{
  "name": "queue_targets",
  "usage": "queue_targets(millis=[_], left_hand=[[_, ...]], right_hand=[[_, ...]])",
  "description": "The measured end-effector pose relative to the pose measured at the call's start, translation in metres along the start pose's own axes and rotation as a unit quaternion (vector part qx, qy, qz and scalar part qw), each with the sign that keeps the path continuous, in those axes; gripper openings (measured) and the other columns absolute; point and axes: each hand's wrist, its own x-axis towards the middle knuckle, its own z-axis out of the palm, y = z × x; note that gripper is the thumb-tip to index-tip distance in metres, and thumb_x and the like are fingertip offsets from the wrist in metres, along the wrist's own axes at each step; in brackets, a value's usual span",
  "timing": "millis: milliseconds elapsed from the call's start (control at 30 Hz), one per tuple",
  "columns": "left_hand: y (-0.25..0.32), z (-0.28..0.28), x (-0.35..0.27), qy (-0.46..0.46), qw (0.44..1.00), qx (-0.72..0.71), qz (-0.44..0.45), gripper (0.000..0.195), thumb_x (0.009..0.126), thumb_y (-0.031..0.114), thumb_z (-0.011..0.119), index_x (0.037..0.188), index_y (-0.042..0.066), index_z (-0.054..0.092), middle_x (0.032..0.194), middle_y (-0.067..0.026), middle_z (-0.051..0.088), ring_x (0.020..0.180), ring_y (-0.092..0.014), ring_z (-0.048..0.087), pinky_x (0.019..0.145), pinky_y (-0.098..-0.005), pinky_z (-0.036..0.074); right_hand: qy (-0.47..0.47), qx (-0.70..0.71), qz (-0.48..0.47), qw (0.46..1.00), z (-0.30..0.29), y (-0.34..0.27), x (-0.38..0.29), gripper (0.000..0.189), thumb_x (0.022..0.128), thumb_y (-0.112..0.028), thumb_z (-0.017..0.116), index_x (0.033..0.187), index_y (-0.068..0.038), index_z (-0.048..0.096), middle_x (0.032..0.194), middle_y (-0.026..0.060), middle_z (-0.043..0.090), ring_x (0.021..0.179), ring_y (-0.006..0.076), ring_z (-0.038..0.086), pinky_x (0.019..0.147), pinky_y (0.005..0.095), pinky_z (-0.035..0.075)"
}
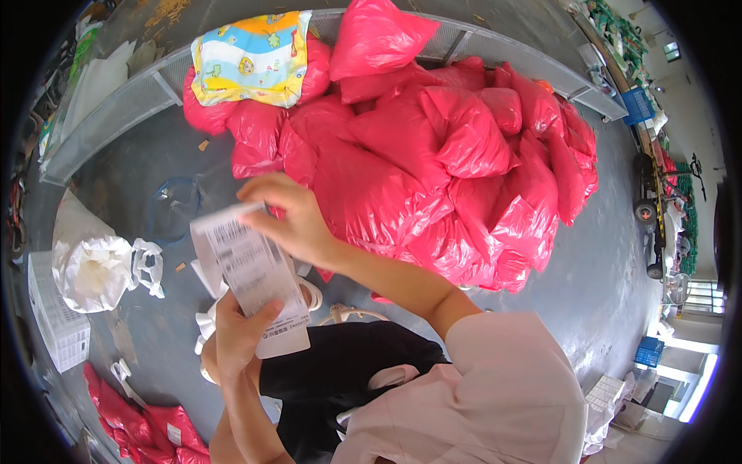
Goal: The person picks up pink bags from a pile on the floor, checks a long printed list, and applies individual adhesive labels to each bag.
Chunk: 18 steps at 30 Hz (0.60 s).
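A strip of white printed shipping labels (249,272) with barcodes and writing is held up in front of me. Its lower part is gripped in my left hand (240,333), the thumb pressed over the front. At the upper end, my right hand (290,217) pinches the label's edge between thumb and fingers; this end is slightly blurred. White backing paper (203,264) curls behind the strip, partly hidden. Beyond my right forearm lies a large heap of filled pink plastic mailing bags (377,185).
A low grey metal barrier (510,55) curves behind the heap, with a colourful printed cloth (252,58) over bags. To the left stand an open white sack (95,272) and a white box (58,325). More pink bags (139,423) lie lower left. A wheeled cart (649,211) stands right.
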Motion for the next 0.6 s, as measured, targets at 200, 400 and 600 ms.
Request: queue_targets(millis=[200,400,600], left_hand=[[-0.024,-0.016,-0.013,0.139,0.986,-0.090,-0.008,0.027,0.088,0.010,0.062,0.110,-0.004,0.057,0.093,-0.0093,0.066,0.081,-0.015,0.064,0.069,-0.0285,0.052],[-0.017,-0.023,-0.018,0.175,0.984,-0.020,0.013,0.025,0.089,0.009,0.059,0.110,-0.003,0.055,0.094,-0.0084,0.064,0.076,-0.014,0.063,0.064,-0.0252,0.052],[-0.032,0.009,0.005,0.041,0.995,0.034,0.083,0.026,0.087,0.005,0.059,0.112,-0.003,0.055,0.099,-0.0066,0.064,0.087,-0.012,0.060,0.076,-0.0262,0.050]], right_hand=[[-0.034,-0.381,-0.149,0.912,-0.072,0.051,-0.009,0.041,0.084,-0.022,0.062,0.121,-0.007,0.053,0.128,0.0132,0.052,0.121,0.0297,0.047,0.106,0.0478,0.030],[-0.065,-0.713,-0.011,0.698,-0.155,0.059,-0.004,0.063,0.083,-0.031,0.061,0.134,-0.002,0.039,0.136,0.0158,0.042,0.124,0.0302,0.041,0.100,0.0553,0.032],[-0.353,-0.330,-0.168,0.859,-0.073,-0.010,-0.049,0.070,0.078,-0.033,0.069,0.136,-0.005,0.041,0.136,0.0153,0.044,0.128,0.0306,0.040,0.107,0.0441,0.031]])
